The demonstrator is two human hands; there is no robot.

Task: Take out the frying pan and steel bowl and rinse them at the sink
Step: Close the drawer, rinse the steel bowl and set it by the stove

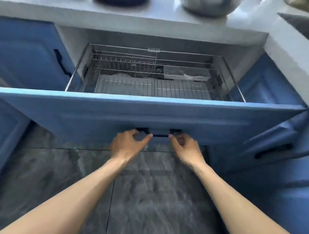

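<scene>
1. The blue drawer (150,113) is pulled out. The wire basket (127,86) inside has no pan and no bowl in it, as far as I can see.
2. The steel bowl (209,7) sits up on the tabletop (150,15), at the top of the view. Only its bottom part shows.
3. A dark round thing (120,1) sits on the tabletop too, off to the left of the bowl. I think it is the frying pan, but only its edge shows, so I cannot be sure.
4. The fingers of the left hand (128,143) curl round the left end of the drawer handle (160,135). The fingers of the right hand (184,147) curl round the right end. Both hands grip the handle and nothing else. It is a bit blurry.
5. So the "take out" part looks done.
6. I think the step now is to push the drawer closed.
7. The washing is not done yet. The grey corner at the top right may be the sink (297,23). The bowl and the pan must go there and get rinsed with water.
</scene>
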